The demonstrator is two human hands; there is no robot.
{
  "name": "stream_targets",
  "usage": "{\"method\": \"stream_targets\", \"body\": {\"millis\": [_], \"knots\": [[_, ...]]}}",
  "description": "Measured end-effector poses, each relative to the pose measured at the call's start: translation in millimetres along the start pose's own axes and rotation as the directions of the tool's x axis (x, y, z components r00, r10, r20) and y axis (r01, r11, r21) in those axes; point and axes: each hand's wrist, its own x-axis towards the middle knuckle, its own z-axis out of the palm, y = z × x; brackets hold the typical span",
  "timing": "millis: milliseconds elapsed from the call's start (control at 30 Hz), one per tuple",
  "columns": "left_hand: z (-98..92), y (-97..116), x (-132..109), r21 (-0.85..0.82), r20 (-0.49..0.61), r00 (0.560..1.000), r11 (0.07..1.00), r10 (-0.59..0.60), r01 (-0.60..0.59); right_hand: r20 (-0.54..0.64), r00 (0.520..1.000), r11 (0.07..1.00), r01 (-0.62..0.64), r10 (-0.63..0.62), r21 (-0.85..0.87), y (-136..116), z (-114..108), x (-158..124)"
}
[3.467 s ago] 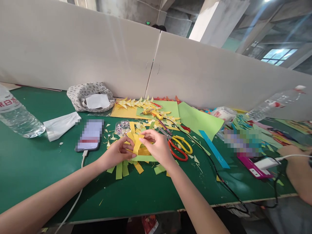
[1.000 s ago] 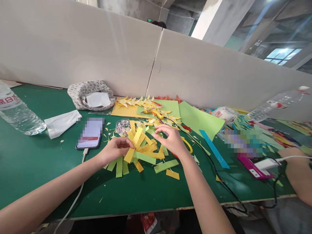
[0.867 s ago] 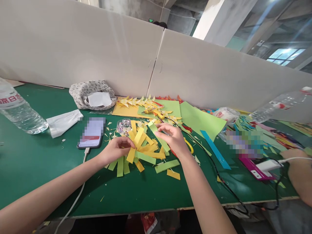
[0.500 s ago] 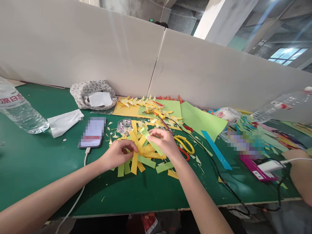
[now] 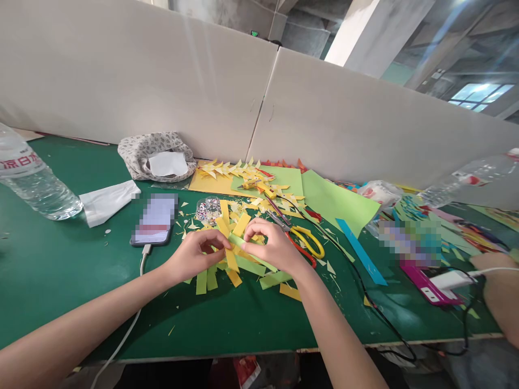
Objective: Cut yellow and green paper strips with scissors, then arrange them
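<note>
My left hand (image 5: 200,253) pinches a yellow paper strip (image 5: 232,261) with thumb and fingertips. Close to its right, my right hand (image 5: 271,244) has its thumb and fingers closed on a light green paper strip (image 5: 236,240), whose end meets the yellow strip. Whether the two are joined cannot be seen. Beneath both hands lies a loose pile of yellow and green strips, with a green strip (image 5: 275,279) at its right side. Scissors with yellow handles (image 5: 308,241) and a red-handled tool (image 5: 302,249) rest right of my right hand.
A phone (image 5: 154,219) on a white cable lies left, near a water bottle (image 5: 34,175). Behind the pile are a yellow glue gun (image 5: 259,187), a tray of small gems (image 5: 208,210) and green paper (image 5: 338,200). A magenta power strip (image 5: 430,286) and another person's arm (image 5: 500,292) are at right.
My right hand has moved slightly left and down, bringing the green strip against the yellow one at my left fingertips. The yellow strip has tilted. More of the scissors shows.
</note>
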Motion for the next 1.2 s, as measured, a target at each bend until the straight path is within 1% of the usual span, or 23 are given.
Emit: {"method": "stream_targets", "body": {"millis": [67,133,200,300,400,500,600,733,800,900,1067,1200], "knots": [[0.6,0,0,-0.007,0.022,1.0,1.0,0.017,-0.017,0.054,0.998,0.998,0.005,-0.008,0.056,3,0,1],[0.9,1,-1,-0.02,0.028,0.999,0.999,0.037,-0.036,0.129,0.992,0.988,-0.014,-0.006,0.156,5,0,3],[1.1,1,-1,-0.039,0.028,0.998,0.998,0.057,-0.056,0.174,0.985,0.968,-0.026,-0.019,0.25,5,1,4],[1.4,2,-2,-0.055,0.037,0.996,0.996,0.076,-0.074,0.191,0.981,0.948,-0.021,-0.042,0.319,3,0,4],[1.6,3,-3,-0.075,0.054,0.995,0.994,0.078,-0.073,0.164,0.985,0.939,0.0,-0.06,0.343,-2,0,1],[1.2,4,-4,-0.132,0.066,0.994,0.988,0.091,-0.082,0.161,0.981,0.943,0.05,-0.109,0.329,-6,0,-2],[0.7,2,-4,-0.196,0.066,0.994,0.978,0.087,-0.072,0.183,0.977,0.943,0.046,-0.111,0.328,-5,1,-1],[1.7,-2,-1,-0.265,0.013,1.0,0.964,0.023,-0.019,0.123,0.99,0.953,0.023,-0.063,0.303,4,2,3],[2.7,-5,0,-0.29,-0.015,1.0,0.957,0.004,-0.008,0.092,0.996,0.957,-0.013,-0.014,0.29,8,3,5],[3.7,-7,2,-0.336,-0.044,0.999,0.942,-0.021,0.005,0.093,0.995,0.958,-0.068,0.043,0.279,10,4,6],[2.6,-9,5,-0.4,-0.044,0.992,0.912,-0.12,0.093,0.057,0.998,0.988,-0.027,0.019,0.15,5,5,3],[2.0,-10,6,-0.452,-0.042,0.987,0.884,-0.157,0.121,0.052,0.998,0.998,-0.02,0.017,0.051,0,5,1]]}}
